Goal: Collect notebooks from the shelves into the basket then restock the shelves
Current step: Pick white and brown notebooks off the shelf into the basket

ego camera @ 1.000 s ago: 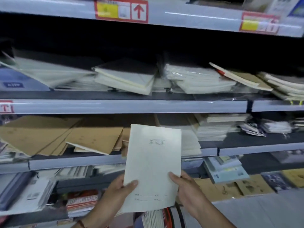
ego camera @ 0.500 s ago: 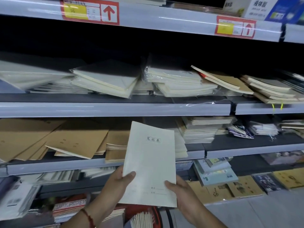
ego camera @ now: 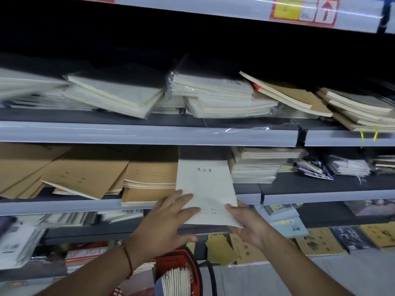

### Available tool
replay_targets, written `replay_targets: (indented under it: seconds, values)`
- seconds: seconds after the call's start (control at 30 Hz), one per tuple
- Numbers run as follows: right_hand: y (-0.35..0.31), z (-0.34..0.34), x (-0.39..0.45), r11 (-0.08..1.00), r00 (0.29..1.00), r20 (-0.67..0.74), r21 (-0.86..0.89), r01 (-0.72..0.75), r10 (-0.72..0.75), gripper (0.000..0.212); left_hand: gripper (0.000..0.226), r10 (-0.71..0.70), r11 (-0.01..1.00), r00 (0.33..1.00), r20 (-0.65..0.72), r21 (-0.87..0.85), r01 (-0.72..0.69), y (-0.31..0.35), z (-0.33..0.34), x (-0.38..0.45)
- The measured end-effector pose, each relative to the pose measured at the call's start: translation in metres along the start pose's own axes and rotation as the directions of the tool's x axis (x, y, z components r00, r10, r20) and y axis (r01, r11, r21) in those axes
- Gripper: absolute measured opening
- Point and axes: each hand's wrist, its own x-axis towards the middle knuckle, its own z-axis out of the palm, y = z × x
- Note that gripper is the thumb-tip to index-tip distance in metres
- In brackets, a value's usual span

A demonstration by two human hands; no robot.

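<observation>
Store shelving unit, several tiers, seen close from the front. Top tier: pale grey front rail (ego camera: 213, 8) carrying a red-bordered price tag (ego camera: 303, 10) with a yellow panel and a red upward arrow. Below it, a deep, unlit recess (ego camera: 149, 39), almost black. Second tier: dark grey deck with a pale grey front rail (ego camera: 139, 134), split by a joint towards the right. Third tier: dark deck (ego camera: 320, 184), its pale front rail (ego camera: 320, 196) likewise jointed. Lower tier partly visible. Pale grey floor (ego camera: 299, 278) at bottom right. Lighting dim and cool, brightest on the rails.
</observation>
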Motion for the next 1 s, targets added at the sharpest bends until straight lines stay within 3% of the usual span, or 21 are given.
replay_targets:
  seconds: [0.1, 0.17, 0.2, 0.27, 0.3, 0.37, 0.4, 0.47, 0.53, 0.67, 0.83, 1.0]
  values:
    - [-0.014, -0.012, 0.003, 0.995, 1.000, 0.013, -0.095, -0.010, 0.012, 0.033, 0.048, 0.060, 0.997, 0.997, -0.039, 0.049, -0.058, 0.003, 0.006, 0.018]
    - [-0.020, -0.015, -0.002, 0.930, 0.997, 0.000, -0.359, 0.075, -0.081, 0.044, 0.045, 0.069, 0.997, 0.994, -0.080, 0.051, -0.065, 0.007, 0.007, 0.027]
    - [-0.021, -0.016, -0.005, 0.838, 0.984, -0.010, -0.526, 0.145, -0.176, 0.052, 0.044, 0.071, 0.996, 0.992, -0.100, 0.069, -0.064, 0.010, 0.009, 0.030]
    - [-0.022, -0.019, -0.015, 0.512, 0.889, 0.126, -0.778, 0.364, -0.440, 0.067, 0.044, 0.065, 0.992, 0.991, -0.115, 0.113, -0.052, 0.012, 0.008, 0.038]
    - [-0.022, -0.019, -0.018, 0.302, 0.828, 0.268, -0.839, 0.452, -0.493, 0.071, 0.044, 0.053, 0.991, 0.992, -0.112, 0.127, -0.038, 0.013, 0.008, 0.041]
    - [-0.017, -0.020, -0.012, -0.068, 0.749, 0.480, -0.858, 0.509, -0.458, 0.070, 0.044, 0.023, 0.990, 0.993, -0.116, 0.141, -0.006, 0.012, 0.009, 0.049]
    - [-0.014, -0.020, -0.005, -0.194, 0.708, 0.537, -0.838, 0.509, -0.459, 0.062, 0.044, 0.008, 0.989, 0.994, -0.108, 0.151, 0.009, 0.011, 0.010, 0.053]
    - [-0.012, -0.017, 0.011, -0.331, 0.607, 0.586, -0.808, 0.487, -0.537, 0.049, 0.044, -0.017, 0.985, 0.995, -0.095, 0.168, 0.033, 0.008, 0.010, 0.063]
    - [-0.017, -0.011, 0.025, -0.348, 0.588, 0.570, -0.820, 0.455, -0.573, 0.058, 0.044, -0.053, 0.984, 0.995, -0.079, 0.166, 0.066, 0.004, 0.009, 0.073]
    - [-0.040, 0.005, 0.044, -0.343, 0.670, 0.511, -0.859, 0.380, -0.538, 0.075, 0.039, -0.114, 0.977, 0.992, -0.061, 0.172, 0.123, -0.008, 0.007, 0.097]
    - [-0.053, 0.023, 0.073, -0.364, 0.788, 0.440, -0.884, 0.295, -0.430, 0.075, 0.047, -0.256, 0.946, 0.962, 0.097, 0.232, 0.228, -0.024, 0.016, 0.121]
    - [-0.050, 0.030, 0.092, -0.328, 0.825, 0.365, -0.915, 0.233, -0.431, 0.066, 0.048, -0.323, 0.930, 0.934, 0.153, 0.234, 0.283, -0.028, 0.027, 0.129]
